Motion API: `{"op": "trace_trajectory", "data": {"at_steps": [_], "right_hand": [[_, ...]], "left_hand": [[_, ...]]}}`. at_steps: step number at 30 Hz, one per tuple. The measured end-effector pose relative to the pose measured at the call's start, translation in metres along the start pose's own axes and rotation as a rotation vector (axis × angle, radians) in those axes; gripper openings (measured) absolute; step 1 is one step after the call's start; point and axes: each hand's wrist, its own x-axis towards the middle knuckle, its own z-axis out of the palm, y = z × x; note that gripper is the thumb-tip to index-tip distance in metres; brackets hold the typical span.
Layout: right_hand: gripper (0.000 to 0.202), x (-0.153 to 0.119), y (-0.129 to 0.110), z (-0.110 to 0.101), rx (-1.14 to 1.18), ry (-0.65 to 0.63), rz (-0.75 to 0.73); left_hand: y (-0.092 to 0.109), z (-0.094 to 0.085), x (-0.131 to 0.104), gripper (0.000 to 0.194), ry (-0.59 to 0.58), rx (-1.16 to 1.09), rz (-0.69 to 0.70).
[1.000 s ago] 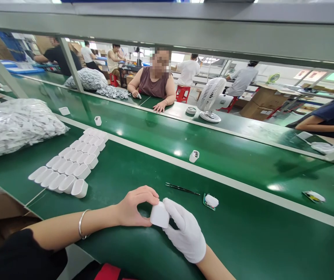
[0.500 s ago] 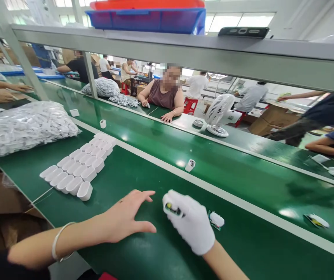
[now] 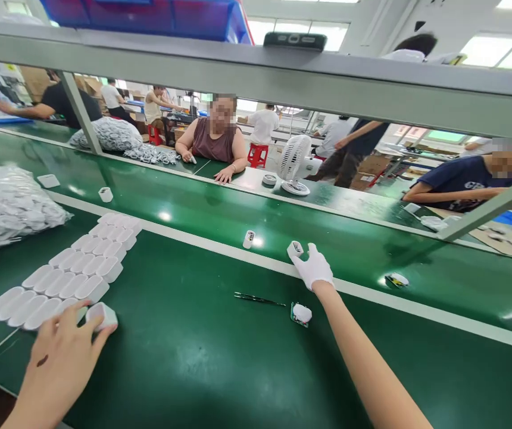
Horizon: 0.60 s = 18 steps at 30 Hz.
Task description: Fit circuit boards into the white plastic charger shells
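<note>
My bare left hand [image 3: 62, 351] is at the near end of the rows of white oval plastic cases [image 3: 41, 313]. Its thumb and fingers close around the nearest case [image 3: 103, 314], partly covering it. Over the green conveyor belt, my white-gloved right hand [image 3: 315, 268] has thumb and forefinger apart beside a white case [image 3: 294, 248] with parts inside. The thumb seems to touch that case. Between the hands, black tweezers [image 3: 259, 299] lie on the green worktop, next to a small circuit board with a white pad [image 3: 301, 313].
Another filled case [image 3: 249, 239] and a board with yellow parts [image 3: 397, 279] sit on the belt. A bag of white parts [image 3: 12, 205] lies at the left. Above runs a shelf beam [image 3: 220, 74]. Across the belt are a seated co-worker [image 3: 218, 140] and a fan [image 3: 295, 164].
My right hand has carried the filled case forward onto the belt and opened. My left hand has moved left to the white cases and closed on one. The tweezers have come into sight.
</note>
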Motion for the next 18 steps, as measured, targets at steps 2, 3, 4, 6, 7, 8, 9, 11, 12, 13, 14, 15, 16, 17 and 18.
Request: {"op": "trace_trajectory", "data": {"at_steps": [2, 3, 4, 6, 7, 8, 9, 11, 12, 13, 14, 15, 16, 17, 18], "right_hand": [[0.058, -0.029, 0.008, -0.007, 0.005, -0.011, -0.040], [0.059, -0.045, 0.012, -0.010, 0.002, -0.028, -0.047], [0.063, -0.061, 0.017, -0.013, -0.008, -0.051, -0.035], [0.070, -0.088, 0.027, -0.014, -0.030, -0.136, 0.011], [0.070, -0.099, 0.032, -0.013, -0.032, -0.169, 0.021], [0.068, -0.107, 0.036, -0.010, -0.026, -0.183, 0.013], [0.064, -0.113, 0.041, -0.006, -0.012, -0.171, -0.012], [0.059, -0.119, 0.048, 0.002, 0.030, -0.116, -0.107], [0.058, -0.121, 0.052, 0.004, 0.064, -0.109, -0.168], [0.058, -0.121, 0.056, 0.006, 0.106, -0.129, -0.216], [0.058, -0.122, 0.060, 0.006, 0.155, -0.170, -0.237], [0.059, -0.122, 0.064, 0.005, 0.207, -0.218, -0.228], [0.061, -0.123, 0.067, 0.003, 0.254, -0.261, -0.194], [0.063, -0.123, 0.071, 0.000, 0.289, -0.288, -0.144], [0.066, -0.124, 0.074, -0.003, 0.304, -0.300, -0.096]], "left_hand": [[0.021, 0.006, 0.006, 0.035, -0.117, -0.072, 0.065], [0.035, 0.009, 0.008, 0.033, -0.196, -0.141, 0.096], [0.050, 0.013, 0.009, 0.030, -0.271, -0.215, 0.123], [0.082, 0.019, 0.012, 0.016, -0.402, -0.366, 0.207], [0.098, 0.021, 0.013, 0.022, -0.472, -0.436, 0.228], [0.113, 0.024, 0.014, 0.038, -0.567, -0.499, 0.255], [0.127, 0.027, 0.016, 0.053, -0.645, -0.555, 0.278], [0.150, 0.033, 0.020, 0.069, -0.729, -0.605, 0.347], [0.159, 0.036, 0.021, 0.070, -0.731, -0.605, 0.386], [0.166, 0.039, 0.023, 0.067, -0.719, -0.589, 0.422], [0.171, 0.042, 0.023, 0.063, -0.700, -0.565, 0.452], [0.174, 0.044, 0.024, 0.057, -0.685, -0.540, 0.476], [0.176, 0.045, 0.023, 0.052, -0.676, -0.519, 0.494], [0.176, 0.047, 0.023, 0.050, -0.665, -0.506, 0.507], [0.175, 0.048, 0.022, 0.052, -0.649, -0.506, 0.516]]}}
